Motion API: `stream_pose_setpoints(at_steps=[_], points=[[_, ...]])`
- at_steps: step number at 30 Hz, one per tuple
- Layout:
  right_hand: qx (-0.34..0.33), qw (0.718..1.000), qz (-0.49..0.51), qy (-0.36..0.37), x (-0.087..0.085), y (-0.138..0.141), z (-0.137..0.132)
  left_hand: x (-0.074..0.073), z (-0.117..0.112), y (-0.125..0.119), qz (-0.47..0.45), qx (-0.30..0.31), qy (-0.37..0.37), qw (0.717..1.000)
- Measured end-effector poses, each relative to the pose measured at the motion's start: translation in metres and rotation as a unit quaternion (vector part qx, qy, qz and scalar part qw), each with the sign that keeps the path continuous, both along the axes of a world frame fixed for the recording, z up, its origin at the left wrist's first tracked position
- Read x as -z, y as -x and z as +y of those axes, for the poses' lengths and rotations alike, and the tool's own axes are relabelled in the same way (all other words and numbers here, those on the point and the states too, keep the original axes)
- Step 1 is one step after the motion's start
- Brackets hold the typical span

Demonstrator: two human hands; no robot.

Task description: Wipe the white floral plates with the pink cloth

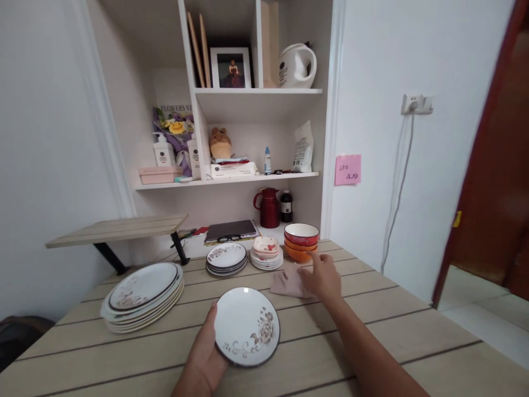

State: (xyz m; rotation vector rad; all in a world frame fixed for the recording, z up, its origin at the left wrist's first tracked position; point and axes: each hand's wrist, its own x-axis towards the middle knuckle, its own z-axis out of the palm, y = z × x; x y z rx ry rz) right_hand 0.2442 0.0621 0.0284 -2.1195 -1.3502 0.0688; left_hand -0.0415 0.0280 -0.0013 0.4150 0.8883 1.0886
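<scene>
My left hand [206, 355] grips a white plate [247, 326] with a dark rim and a brown flower pattern, held tilted above the wooden table [372, 309]. Its thumb lies on the plate's left edge. My right hand [322, 275] reaches forward over the table with fingers spread and rests on a beige cloth [287, 284]. Just beyond that hand stands a stack of red and orange bowls [301, 241].
A stack of large plates [142, 295] sits at the left. Behind are a stack of smaller plates [226, 258] and small dishes [266, 252]. White shelves [256, 94] hold a red jug [268, 208], bottles and a picture frame. A raised wooden board [119, 229] stands at back left.
</scene>
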Motion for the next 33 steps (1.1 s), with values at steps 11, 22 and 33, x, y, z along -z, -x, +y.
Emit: stream_pose_setpoints(at_steps=[11, 22, 33], points=[[-0.218, 0.973, -0.045, 0.059, 0.021, 0.011, 0.004, -0.004, -0.003, -0.002, -0.006, 0.004, 0.014, 1.0], [-0.236, 0.971, 0.022, -0.032, 0.013, 0.019, 0.003, -0.009, -0.01, -0.005, -0.046, 0.006, 0.01, 0.999], [-0.589, 0.807, -0.035, 0.036, -0.02, 0.103, -0.054, -0.003, -0.006, -0.005, -0.166, 0.099, -0.037, 0.98]])
